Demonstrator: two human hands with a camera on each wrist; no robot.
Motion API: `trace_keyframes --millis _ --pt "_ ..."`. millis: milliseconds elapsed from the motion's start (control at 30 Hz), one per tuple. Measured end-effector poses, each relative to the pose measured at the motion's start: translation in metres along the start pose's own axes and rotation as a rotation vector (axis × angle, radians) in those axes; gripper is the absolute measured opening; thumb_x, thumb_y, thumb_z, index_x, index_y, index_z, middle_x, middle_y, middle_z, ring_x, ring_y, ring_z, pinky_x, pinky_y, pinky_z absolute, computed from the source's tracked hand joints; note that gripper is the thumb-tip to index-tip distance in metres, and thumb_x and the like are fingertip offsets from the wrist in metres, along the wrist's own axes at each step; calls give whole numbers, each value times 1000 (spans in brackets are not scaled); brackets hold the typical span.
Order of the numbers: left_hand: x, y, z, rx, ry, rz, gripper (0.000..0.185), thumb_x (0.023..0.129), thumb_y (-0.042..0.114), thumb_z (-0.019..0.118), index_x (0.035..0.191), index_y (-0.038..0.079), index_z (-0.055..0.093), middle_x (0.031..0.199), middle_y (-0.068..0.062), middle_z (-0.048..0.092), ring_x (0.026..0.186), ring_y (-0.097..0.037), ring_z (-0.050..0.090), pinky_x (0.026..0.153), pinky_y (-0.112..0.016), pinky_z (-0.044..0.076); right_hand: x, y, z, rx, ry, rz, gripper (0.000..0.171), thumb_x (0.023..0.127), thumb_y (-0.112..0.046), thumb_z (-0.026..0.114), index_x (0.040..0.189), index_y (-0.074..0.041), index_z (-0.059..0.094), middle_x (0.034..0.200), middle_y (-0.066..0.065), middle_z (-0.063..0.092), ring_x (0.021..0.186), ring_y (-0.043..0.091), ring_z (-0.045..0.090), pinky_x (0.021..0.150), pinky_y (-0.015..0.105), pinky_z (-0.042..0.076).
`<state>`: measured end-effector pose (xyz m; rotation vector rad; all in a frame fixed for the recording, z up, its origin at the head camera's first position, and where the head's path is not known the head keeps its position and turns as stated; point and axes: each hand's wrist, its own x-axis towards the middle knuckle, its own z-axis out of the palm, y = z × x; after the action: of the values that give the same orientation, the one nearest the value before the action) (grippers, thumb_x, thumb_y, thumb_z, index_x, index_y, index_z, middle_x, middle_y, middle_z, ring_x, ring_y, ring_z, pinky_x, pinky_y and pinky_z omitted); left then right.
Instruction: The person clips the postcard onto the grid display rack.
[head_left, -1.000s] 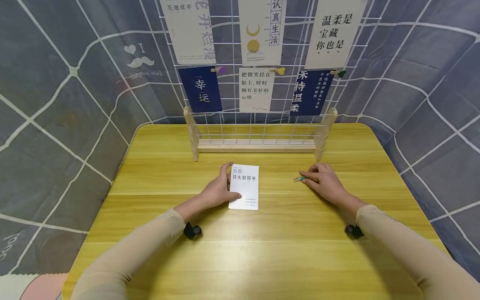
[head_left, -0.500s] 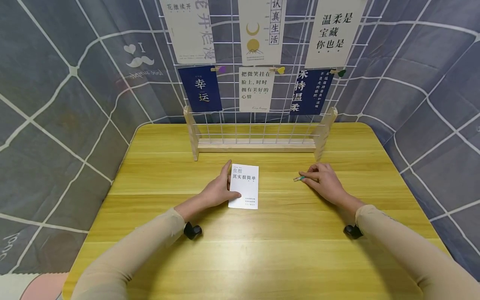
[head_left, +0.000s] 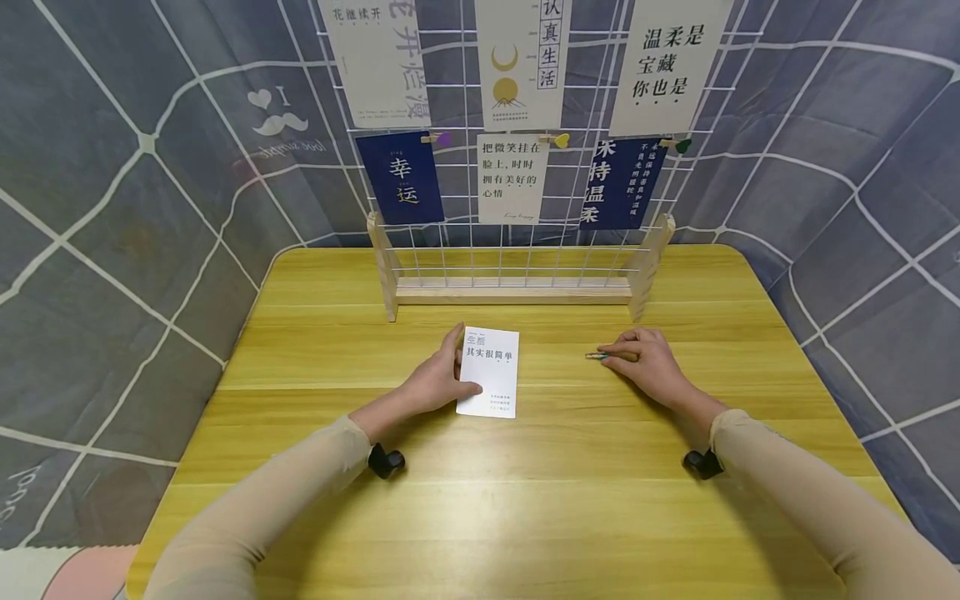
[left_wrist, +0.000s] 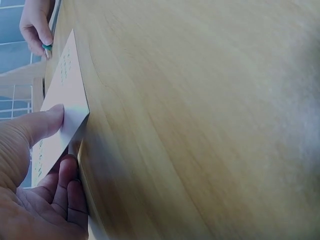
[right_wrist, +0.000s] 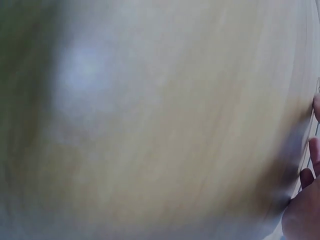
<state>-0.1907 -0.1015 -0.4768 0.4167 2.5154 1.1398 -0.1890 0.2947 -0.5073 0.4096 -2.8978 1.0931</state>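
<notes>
My left hand [head_left: 435,382] holds a white card [head_left: 491,375] with dark Chinese lettering by its left side. The thumb lies across the card's face, and the other fingers are behind it, as the left wrist view shows. That view has the card [left_wrist: 65,90] tilted up from the wooden surface. To the right, my right hand [head_left: 651,365] pinches a small wooden clip [head_left: 595,356] with a green end between thumb and fingertips. Card and clip are apart. Only part of the right hand [right_wrist: 304,207] shows at the edge of the right wrist view.
Behind the hands, a white wire grid [head_left: 510,258] stands on a wooden base [head_left: 513,293]. Several cards hang on it, including a blue card [head_left: 401,179], with heart-shaped clips such as a yellow one [head_left: 561,141]. A grey patterned cloth [head_left: 135,292] surrounds the wooden table [head_left: 480,517].
The clip in my right hand has turned slightly, with less green showing. The right wrist has shifted a little to the left. My left hand and the card have barely moved.
</notes>
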Motion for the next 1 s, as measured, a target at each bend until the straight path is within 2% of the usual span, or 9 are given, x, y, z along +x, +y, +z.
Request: trace_keyframes --millis 367,633,1000 --pt "-1 1 -2 -8 -7 3 108 86 16 84 162 5 8 111 -6 63 85 -18 57 75 -31 44 -1 0 0 66 27 40 26 91 -30 80 108 -9 80 115 8 61 111 32 42 90 47 31" --pt "2 0 -2 -91 -31 3 101 88 9 81 161 2 12 112 -9 67 86 -18 61 76 -30 48 0 -3 -1 92 50 60 24 91 -30 81 104 -10 80 115 8 63 118 36 42 98 53 32" --pt "4 0 -3 -131 -22 -6 91 93 5 75 160 -2 14 108 -12 64 87 -21 60 72 -29 51 0 -2 -1 88 75 56 30 94 -31 77 114 -9 79 116 8 63 120 35 43 97 54 34"
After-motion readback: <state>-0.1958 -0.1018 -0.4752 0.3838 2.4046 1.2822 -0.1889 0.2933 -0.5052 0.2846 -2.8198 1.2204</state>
